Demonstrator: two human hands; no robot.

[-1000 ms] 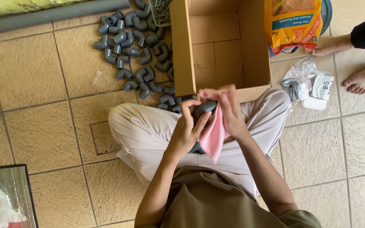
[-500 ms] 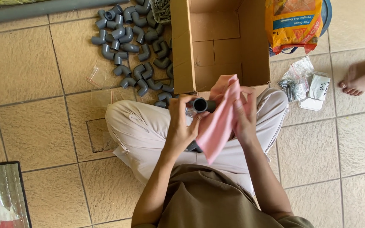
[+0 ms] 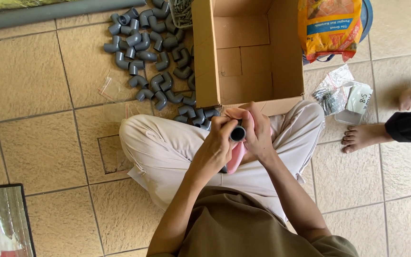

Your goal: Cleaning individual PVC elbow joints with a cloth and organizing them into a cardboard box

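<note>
I sit cross-legged on a tiled floor. My left hand (image 3: 217, 145) grips a grey pipe elbow (image 3: 237, 133), its round opening facing up. My right hand (image 3: 258, 131) presses a pink cloth (image 3: 236, 154) against that elbow. The cloth is bunched between both hands and hangs a little below them. Both hands are over my lap, just in front of an open cardboard box (image 3: 205, 57) whose inside is bare.
A heap of several grey pipe elbows (image 3: 151, 43) lies left of the box. An orange bag (image 3: 330, 26) and clear plastic packets (image 3: 341, 93) lie to the right. Another person's bare feet (image 3: 362, 135) and dark sleeve are at the right edge. A framed panel (image 3: 3, 221) leans bottom left.
The pink cloth, spread out and raised half a second ago, is now bunched tight around the elbow. Both hands have closed in together. The other person's foot has come nearer.
</note>
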